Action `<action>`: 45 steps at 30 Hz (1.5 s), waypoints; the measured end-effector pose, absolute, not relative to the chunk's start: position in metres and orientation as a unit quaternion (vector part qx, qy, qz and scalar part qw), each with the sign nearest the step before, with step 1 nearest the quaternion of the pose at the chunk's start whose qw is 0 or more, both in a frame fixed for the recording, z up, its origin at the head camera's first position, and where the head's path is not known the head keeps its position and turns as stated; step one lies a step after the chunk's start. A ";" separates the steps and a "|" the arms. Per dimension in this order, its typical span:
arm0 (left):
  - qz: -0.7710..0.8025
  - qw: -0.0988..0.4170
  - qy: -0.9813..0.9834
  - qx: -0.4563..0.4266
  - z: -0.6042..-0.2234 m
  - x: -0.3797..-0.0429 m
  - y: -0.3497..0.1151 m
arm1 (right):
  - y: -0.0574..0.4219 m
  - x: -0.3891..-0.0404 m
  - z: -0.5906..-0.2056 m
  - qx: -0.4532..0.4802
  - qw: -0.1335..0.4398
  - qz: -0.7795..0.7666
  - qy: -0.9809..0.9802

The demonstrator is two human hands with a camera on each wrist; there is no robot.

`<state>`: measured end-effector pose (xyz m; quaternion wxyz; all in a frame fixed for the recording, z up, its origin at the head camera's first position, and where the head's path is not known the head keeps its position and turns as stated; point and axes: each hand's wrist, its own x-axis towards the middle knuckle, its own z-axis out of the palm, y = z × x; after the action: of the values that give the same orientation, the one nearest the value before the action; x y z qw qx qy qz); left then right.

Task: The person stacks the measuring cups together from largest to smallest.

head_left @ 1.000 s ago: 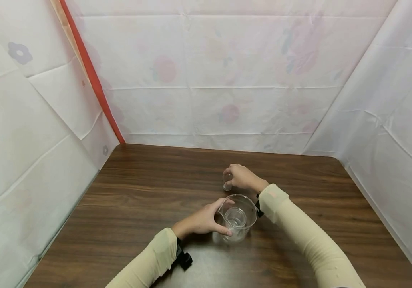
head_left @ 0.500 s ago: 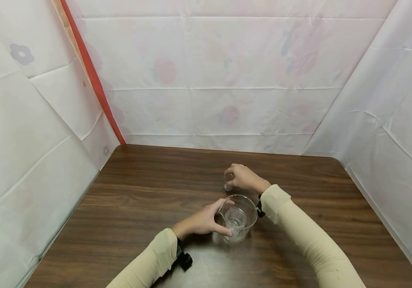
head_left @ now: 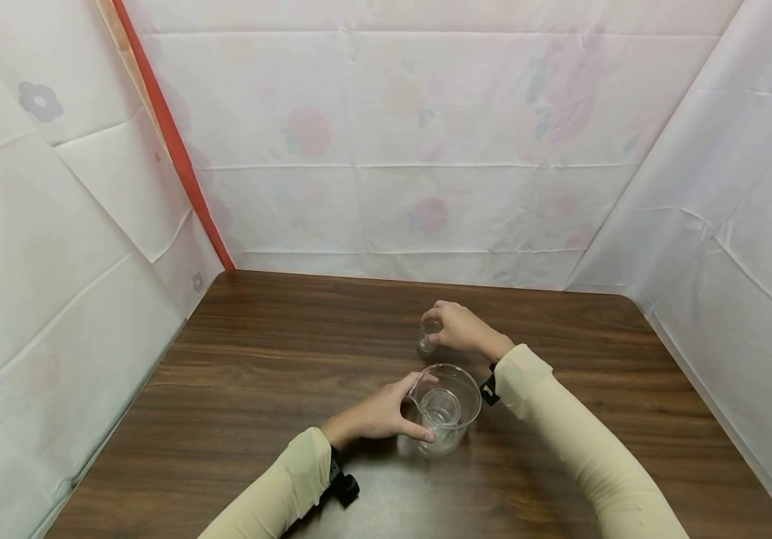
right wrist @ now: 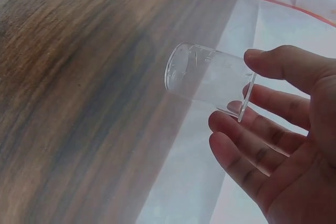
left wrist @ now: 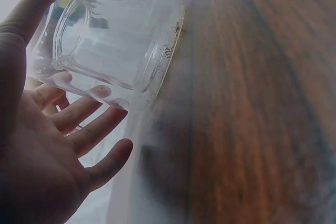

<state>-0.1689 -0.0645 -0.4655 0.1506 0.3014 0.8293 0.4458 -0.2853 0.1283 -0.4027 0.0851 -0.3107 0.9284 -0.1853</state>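
Observation:
A large clear glass beaker (head_left: pixel 469 400) with a pouring lip stands on the brown wood-grain table, and a smaller beaker (head_left: pixel 441 408) sits inside it. My left hand (head_left: pixel 382 412) holds the large beaker from its left side, thumb in front and fingers behind. Printed marks show on its glass in the left wrist view, where the inner beaker (left wrist: pixel 105 45) is seen through the wall. Farther back, my right hand (head_left: pixel 460 327) pinches a small clear beaker (right wrist: pixel 210 77) near its rim, between thumb and fingers. Whether that small beaker's base touches the table I cannot tell.
The table (head_left: pixel 257 404) reaches back to a white patterned sheet (head_left: pixel 386 150), with more sheets at the left and right. A red strip (head_left: pixel 170 135) runs down the back left corner. A black camera (head_left: pixel 344 486) is strapped at my left wrist.
My right hand has shifted slightly back and to the right with the small beaker in its pinch. The left hand and the large beaker have stayed in place.

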 end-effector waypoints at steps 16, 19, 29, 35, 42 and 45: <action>0.432 0.163 0.834 0.302 -0.457 -0.167 -0.065 | 0.131 -0.272 -0.382 -0.346 0.039 -0.213 0.913; 0.442 0.165 0.828 0.302 -0.458 -0.167 -0.065 | 0.132 -0.269 -0.379 -0.353 0.028 -0.215 0.910; 0.479 0.154 0.807 0.309 -0.460 -0.168 -0.063 | 0.137 -0.261 -0.371 -0.364 -0.004 -0.224 0.904; 0.505 0.144 0.790 0.315 -0.458 -0.169 -0.060 | 0.142 -0.256 -0.365 -0.363 -0.002 -0.242 0.900; 0.520 0.127 0.782 0.321 -0.458 -0.168 -0.059 | 0.148 -0.251 -0.359 -0.370 -0.010 -0.242 0.897; 0.521 0.125 0.781 0.322 -0.458 -0.168 -0.059 | 0.149 -0.249 -0.357 -0.372 -0.019 -0.243 0.896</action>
<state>-0.1683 -0.0590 -0.4576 0.1247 0.3221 0.7805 0.5211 -0.2485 0.1494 -0.3567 -0.0187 -0.3717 0.8958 -0.2431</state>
